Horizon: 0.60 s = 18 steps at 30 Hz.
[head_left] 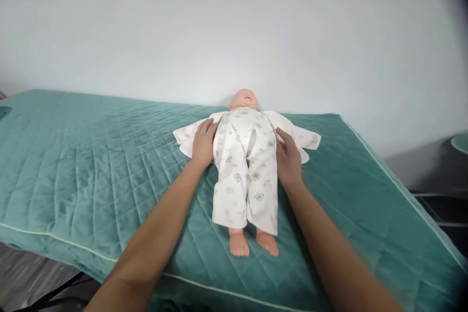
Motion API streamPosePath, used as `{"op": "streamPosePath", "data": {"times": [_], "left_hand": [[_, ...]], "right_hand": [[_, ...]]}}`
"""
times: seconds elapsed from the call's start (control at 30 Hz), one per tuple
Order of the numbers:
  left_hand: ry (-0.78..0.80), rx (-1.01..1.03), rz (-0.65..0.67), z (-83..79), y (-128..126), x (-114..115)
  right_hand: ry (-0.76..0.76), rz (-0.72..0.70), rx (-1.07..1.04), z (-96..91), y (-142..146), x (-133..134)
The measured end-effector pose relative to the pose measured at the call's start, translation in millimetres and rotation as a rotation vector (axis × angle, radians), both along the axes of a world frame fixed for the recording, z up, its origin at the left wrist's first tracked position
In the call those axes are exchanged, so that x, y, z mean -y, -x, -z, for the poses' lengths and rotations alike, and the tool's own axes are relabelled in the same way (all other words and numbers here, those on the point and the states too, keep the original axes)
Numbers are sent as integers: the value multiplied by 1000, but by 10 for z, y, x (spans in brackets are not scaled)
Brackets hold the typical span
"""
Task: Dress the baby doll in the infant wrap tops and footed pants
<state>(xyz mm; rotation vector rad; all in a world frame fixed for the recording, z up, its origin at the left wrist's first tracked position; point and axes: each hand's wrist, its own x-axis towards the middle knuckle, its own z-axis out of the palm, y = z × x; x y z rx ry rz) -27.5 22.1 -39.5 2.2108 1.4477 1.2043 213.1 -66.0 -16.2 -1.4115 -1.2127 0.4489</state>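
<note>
A baby doll lies on its back, head by the wall and bare feet towards me. White printed trousers cover its legs and reach up over its belly. A white long-sleeved top is spread flat on both sides of it, the sleeves stretched outwards. My left hand rests against the trousers at the doll's side, over the top, fingers extended. On the opposite side my right hand lies along the trousers, fingers stretched, with some fingertips partly hidden. An opening shows in the trousers' crotch.
A green quilted cover with pale piping lies under the doll and spreads far to the left. Behind it rises a white wall with a dark band on top. Dark floor shows past the front left edge.
</note>
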Motion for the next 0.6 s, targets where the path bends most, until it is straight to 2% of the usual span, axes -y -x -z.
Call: {"op": "streamPosePath", "data": {"times": [0.07, 0.17, 0.27, 0.33, 0.43, 0.5, 0.6], "left_hand": [[-12, 6, -7, 23, 72, 273], [14, 24, -15, 39, 189, 741], [118, 132, -48, 34, 304, 1235], [185, 217, -15, 19, 364, 1547], [235, 246, 126, -9, 401, 1929], [245, 187, 165, -17, 387, 2092], [198, 44, 145, 1, 338, 2192]], "right_hand": [[-40, -1, 56, 15, 160, 473], [11, -168, 174, 16, 421, 1161], [115, -302, 274, -3, 615, 1621], [131, -307, 346, -26, 689, 1754], [108, -256, 477, -67, 742, 1775], [103, -230, 595, -95, 761, 1741], [127, -195, 780, -131, 796, 1692]]}}
